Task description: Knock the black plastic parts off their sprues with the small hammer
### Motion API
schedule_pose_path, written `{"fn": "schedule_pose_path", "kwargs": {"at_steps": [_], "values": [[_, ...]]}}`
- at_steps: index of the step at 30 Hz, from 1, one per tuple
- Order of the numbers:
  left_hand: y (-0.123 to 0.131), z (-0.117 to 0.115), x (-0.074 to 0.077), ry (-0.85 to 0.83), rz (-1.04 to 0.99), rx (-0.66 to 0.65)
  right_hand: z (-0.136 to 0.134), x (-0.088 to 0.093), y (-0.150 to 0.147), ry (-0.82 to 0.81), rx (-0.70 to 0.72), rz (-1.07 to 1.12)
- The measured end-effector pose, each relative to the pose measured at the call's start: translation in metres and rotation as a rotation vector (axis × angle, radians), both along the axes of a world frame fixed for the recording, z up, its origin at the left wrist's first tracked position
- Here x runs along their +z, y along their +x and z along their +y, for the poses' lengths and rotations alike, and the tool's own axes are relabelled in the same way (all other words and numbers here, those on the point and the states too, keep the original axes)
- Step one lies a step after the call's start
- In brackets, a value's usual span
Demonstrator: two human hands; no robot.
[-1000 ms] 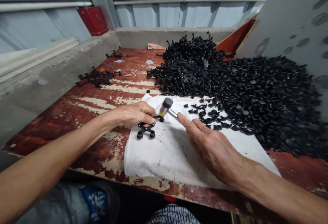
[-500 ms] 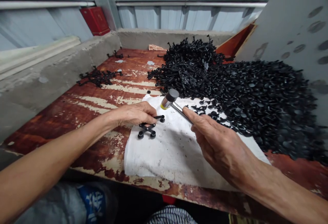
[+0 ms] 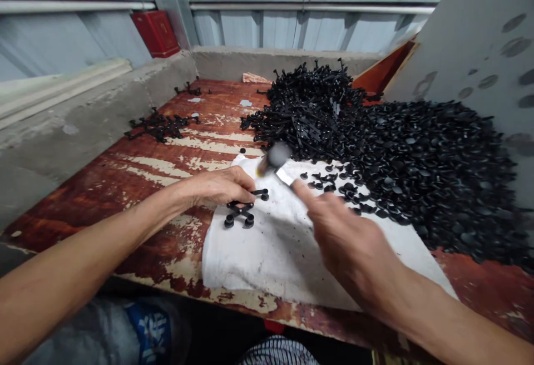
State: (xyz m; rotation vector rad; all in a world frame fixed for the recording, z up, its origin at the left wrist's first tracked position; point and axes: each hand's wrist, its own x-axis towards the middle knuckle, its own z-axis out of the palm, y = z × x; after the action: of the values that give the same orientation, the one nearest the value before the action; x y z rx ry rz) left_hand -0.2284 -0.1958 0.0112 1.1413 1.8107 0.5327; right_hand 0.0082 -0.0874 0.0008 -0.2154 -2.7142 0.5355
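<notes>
My left hand rests with its fingertips on a black plastic cross-shaped frame, which lies on a white cloth and has round black caps on its lower feet. My right hand grips a small mallet with a dark round head and a metal handle. The mallet is blurred by motion and hangs just above the frame's upper arm. Part of its handle is hidden by my right hand.
A heap of black plastic frames and a wide heap of black caps cover the back right of the worn plywood bench. Several loose caps lie on the cloth. Tangled frames lie at left. A concrete ledge borders the bench.
The mallet now blurs with fast motion, its head tipped lower and to the left. My right hand has dropped slightly. My left hand and the frame stay in place.
</notes>
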Motion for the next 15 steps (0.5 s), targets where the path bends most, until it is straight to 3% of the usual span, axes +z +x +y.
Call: {"fn": "schedule_pose_path", "kwargs": {"at_steps": [3, 7, 11, 15], "values": [[-0.001, -0.001, -0.004, -0.012, 0.040, 0.021, 0.006, -0.005, -0.005, 0.038, 0.029, -0.044], [-0.002, -0.002, -0.007, -0.013, 0.034, 0.024, 0.007, 0.008, -0.004, -0.070, -0.025, 0.156], [0.000, -0.003, -0.002, -0.015, -0.101, 0.078, 0.007, 0.023, -0.007, -0.429, -0.118, 0.041], [0.007, -0.001, 0.008, -0.031, -0.390, 0.105, 0.013, 0.019, -0.021, -0.855, -0.186, -0.167]]}}
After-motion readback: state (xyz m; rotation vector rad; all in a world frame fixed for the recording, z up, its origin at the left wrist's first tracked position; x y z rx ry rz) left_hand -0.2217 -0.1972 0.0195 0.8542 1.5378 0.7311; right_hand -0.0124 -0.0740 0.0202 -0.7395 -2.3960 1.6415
